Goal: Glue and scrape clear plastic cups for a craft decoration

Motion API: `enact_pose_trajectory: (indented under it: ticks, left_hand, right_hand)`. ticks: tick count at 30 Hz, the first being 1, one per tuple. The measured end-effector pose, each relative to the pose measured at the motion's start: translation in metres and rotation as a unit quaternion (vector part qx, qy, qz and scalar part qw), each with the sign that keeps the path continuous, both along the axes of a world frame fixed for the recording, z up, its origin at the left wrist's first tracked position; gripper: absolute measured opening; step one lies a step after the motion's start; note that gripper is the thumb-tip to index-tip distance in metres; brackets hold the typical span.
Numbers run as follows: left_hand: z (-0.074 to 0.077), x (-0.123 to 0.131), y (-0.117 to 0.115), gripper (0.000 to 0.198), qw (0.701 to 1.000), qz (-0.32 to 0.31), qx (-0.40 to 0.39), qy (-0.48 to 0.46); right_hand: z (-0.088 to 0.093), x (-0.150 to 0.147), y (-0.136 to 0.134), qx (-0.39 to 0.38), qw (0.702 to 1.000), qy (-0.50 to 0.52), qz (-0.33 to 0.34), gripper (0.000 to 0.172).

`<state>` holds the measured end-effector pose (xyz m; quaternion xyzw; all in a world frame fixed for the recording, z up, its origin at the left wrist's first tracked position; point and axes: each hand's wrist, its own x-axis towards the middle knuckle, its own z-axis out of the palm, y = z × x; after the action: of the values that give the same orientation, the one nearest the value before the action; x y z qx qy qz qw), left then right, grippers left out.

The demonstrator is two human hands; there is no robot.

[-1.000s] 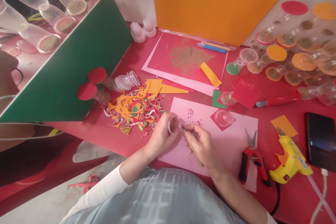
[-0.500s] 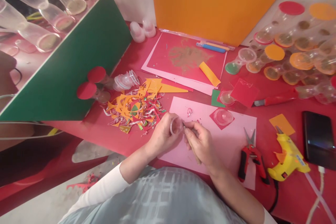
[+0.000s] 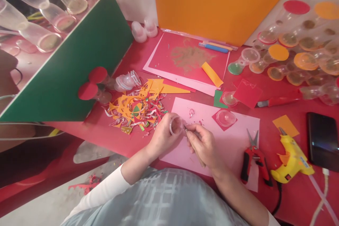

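Note:
My left hand (image 3: 164, 130) is closed around a small clear plastic cup (image 3: 176, 126), its round rim tilted up toward me. My right hand (image 3: 201, 143) grips a thin tool with a wooden-looking handle (image 3: 197, 150); its metal tip meets the right side of the cup. What kind of blade the tip is, I cannot make out. Both hands are above a pink sheet (image 3: 227, 148), where small red scraps (image 3: 191, 112) lie. Right of them, a clear plastic cup (image 3: 225, 118) rests on a red paper square.
Paper offcuts (image 3: 135, 107) pile up on the left beside a green board (image 3: 79, 63). Red-handled snips (image 3: 254, 159), a yellow glue gun (image 3: 292, 159) with its cord and a black phone (image 3: 323, 141) lie on the right. Joined clear cups (image 3: 304, 42) stand at the back right.
The cup in my left hand has shifted slightly left, its rim turned a little more toward me. My right hand keeps the tool against it.

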<state>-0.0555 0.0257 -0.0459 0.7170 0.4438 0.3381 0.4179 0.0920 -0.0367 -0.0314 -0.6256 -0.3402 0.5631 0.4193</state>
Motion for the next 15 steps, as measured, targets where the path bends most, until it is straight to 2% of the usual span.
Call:
enact_pose_trajectory:
  ticks: [7, 15]
  left_hand:
    - [-0.0002, -0.0004, -0.0002, 0.024, 0.999, 0.004, 0.013, 0.029]
    - [0.0011, 0.0002, 0.0007, 0.021, 0.999, 0.003, 0.000, 0.034]
  right_hand:
    - [-0.0019, 0.0007, -0.0018, -0.004, 1.000, -0.013, 0.003, 0.021]
    - [-0.0003, -0.0011, -0.0028, -0.007, 1.000, -0.011, -0.005, 0.019]
